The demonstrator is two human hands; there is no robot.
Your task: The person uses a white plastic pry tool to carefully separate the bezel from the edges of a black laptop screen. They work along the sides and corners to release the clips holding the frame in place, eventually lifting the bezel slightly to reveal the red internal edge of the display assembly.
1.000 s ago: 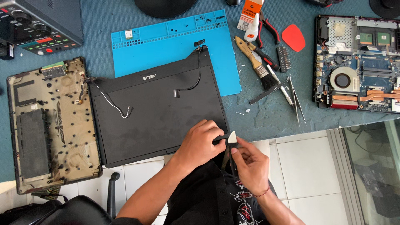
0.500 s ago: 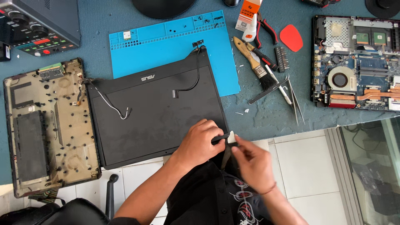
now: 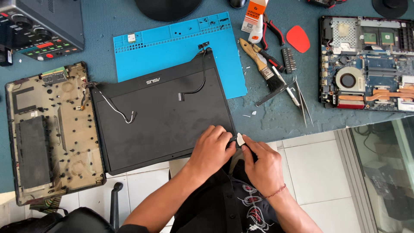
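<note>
At the table's edge, dusty black laptop lid [image 3: 164, 116], left hand [image 3: 211, 149] pressing its corner, right hand [image 3: 261, 162] pinching a white pick [image 3: 240, 139].

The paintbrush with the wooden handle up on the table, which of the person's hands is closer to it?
Right. The right hand sits below the paintbrush, at the near corner of the black laptop lid. The left hand rests on that lid, slightly farther to the left.
</note>
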